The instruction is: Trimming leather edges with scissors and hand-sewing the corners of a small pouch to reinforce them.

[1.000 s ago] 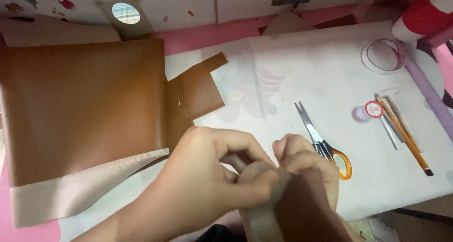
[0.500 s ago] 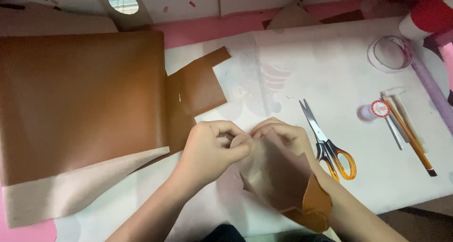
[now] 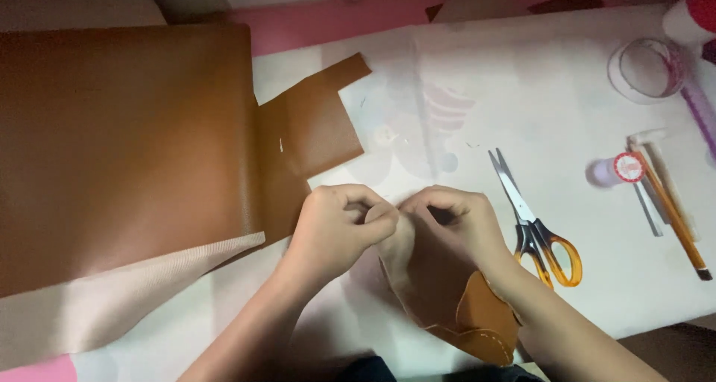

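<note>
Nearest the camera, a small stitched leather piece (image 3: 447,292) lies under both hands on the white table covering (image 3: 477,91), its lower flap showing a line of pale stitching along a curved edge. The left hand (image 3: 332,229) is curled, thumb and forefinger pressed against the piece's upper edge. The right hand (image 3: 455,218) meets it there, fingers bent and pinching the same edge from the other side. Whether a needle or thread sits between the fingertips cannot be told; that spot is hidden by the knuckles.

Risks as judged from this view: both grips crowd one small spot, so a slip of either thumb could let the edge spring free and the fold shift out of line. If a needle is in play, fingertips set this close could be pricked.

Just right of the right hand, orange-handled scissors (image 3: 533,218) lie with blades apart, tips pointing away; the right forearm rests near the handles and a sideways sweep could knock them.

Left of the hands, a large brown leather sheet (image 3: 127,151) overlaps a pale fabric backing (image 3: 97,307) that curls up at the edge.

Further right, a pencil (image 3: 671,210) and a small glue stick (image 3: 615,169) lie near the table edge. Beyond them, a roll of clear tape (image 3: 645,69) sits apart.
</note>
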